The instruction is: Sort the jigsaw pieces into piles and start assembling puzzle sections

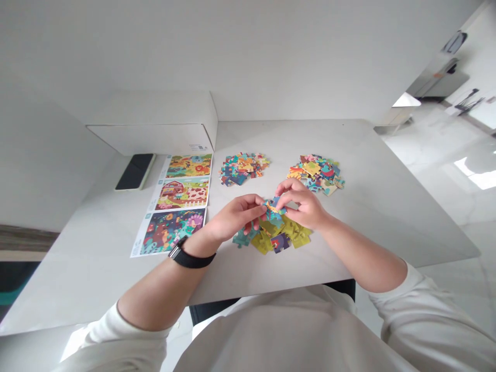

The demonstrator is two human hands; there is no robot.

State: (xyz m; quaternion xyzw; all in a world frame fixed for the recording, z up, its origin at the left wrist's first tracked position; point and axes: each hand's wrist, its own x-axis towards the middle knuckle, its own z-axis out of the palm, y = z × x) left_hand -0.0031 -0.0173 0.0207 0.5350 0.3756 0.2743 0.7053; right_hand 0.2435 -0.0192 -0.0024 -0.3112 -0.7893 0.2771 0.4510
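Both hands meet over a heap of puzzle pieces, mostly olive green, with a dark purple piece at its front. My left hand is closed, thumb and fingers pinching the left side of a blue and yellow puzzle piece. On the piece's right side, my right hand is closed too, with its thumb and forefinger on the edge. Fingers partly cover the piece, so I cannot tell whether it is one piece or two together. A black watch band circles my left wrist.
Two more piles of puzzle pieces lie farther back, one at the left and one at the right. A sheet with several printed pictures, a phone and a white box are on the left of the table.
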